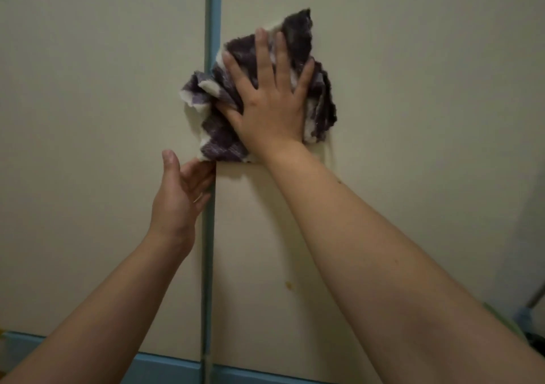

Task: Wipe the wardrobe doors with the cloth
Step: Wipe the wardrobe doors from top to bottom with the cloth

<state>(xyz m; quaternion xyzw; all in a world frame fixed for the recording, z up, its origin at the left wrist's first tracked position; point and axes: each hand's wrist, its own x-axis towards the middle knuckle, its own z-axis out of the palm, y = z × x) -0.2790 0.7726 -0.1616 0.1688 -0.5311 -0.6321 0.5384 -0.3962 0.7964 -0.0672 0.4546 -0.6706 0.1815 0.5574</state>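
Note:
Two cream wardrobe doors fill the view: the left door (pixel 97 118) and the right door (pixel 413 103), split by a blue vertical strip (pixel 211 14). A crumpled purple-and-white cloth (pixel 298 38) lies flat against the right door near the strip. My right hand (pixel 268 94) presses on it with fingers spread and straight. My left hand (pixel 180 194) is lower, by the strip, with relaxed fingers whose tips touch the door edge just under the cloth's bottom corner.
A blue trim (pixel 165 366) runs along the bottom of the doors. A small yellowish spot (pixel 289 285) marks the right door low down. At the far right edge a grey pole and dark items (pixel 535 304) stand beside the wardrobe.

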